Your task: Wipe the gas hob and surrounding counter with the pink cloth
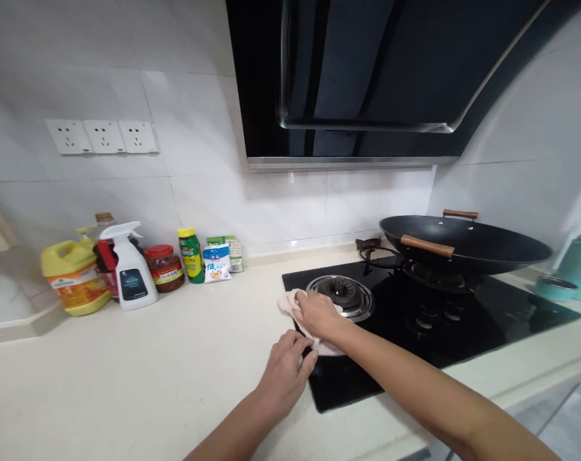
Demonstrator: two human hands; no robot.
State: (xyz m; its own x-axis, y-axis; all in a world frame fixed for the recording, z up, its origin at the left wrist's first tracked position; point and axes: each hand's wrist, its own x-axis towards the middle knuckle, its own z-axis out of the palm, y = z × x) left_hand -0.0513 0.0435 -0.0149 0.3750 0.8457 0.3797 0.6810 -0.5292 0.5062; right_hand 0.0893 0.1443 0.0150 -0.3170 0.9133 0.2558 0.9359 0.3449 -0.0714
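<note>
A pale pinkish cloth (323, 347) lies bunched on the left edge of the black glass gas stove (348, 378), beside the left burner (341, 293). My right hand (319, 314) presses on the cloth with its fingers curled over it. Close below, my left hand (286, 370) has bent fingers, with thumb and forefinger at the cloth's near-left edge, over the rim of the stove. A black wok (492, 246) with wooden handles sits on the right burner.
Along the wall at left stand a yellow jug (76, 278), a white spray bottle (134, 275), a red-lidded jar (164, 269), a green bottle (191, 256) and a seasoning bag (217, 264). A dark range hood (357, 77) hangs above. A teal bowl (555, 289) is far right.
</note>
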